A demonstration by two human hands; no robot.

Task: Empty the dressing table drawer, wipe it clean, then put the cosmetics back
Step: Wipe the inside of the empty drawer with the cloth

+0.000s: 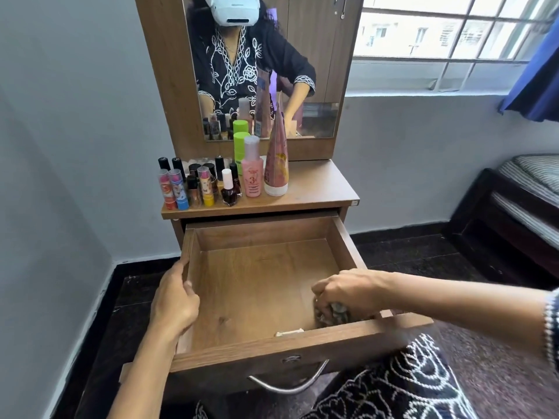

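Observation:
The wooden drawer of the dressing table is pulled far out, and its bottom is bare. My left hand grips the drawer's left wall, thumb outside and fingers over the rim. My right hand holds a crumpled patterned cloth pressed into the drawer's front right corner. The cosmetics stand on the tabletop: several lipsticks and nail polish bottles at the left, a pink bottle, a green bottle and a tall pink tube.
A mirror rises behind the tabletop. A metal handle hangs under the drawer front. A grey wall is on the left, a window at the upper right, a dark bed frame on the right.

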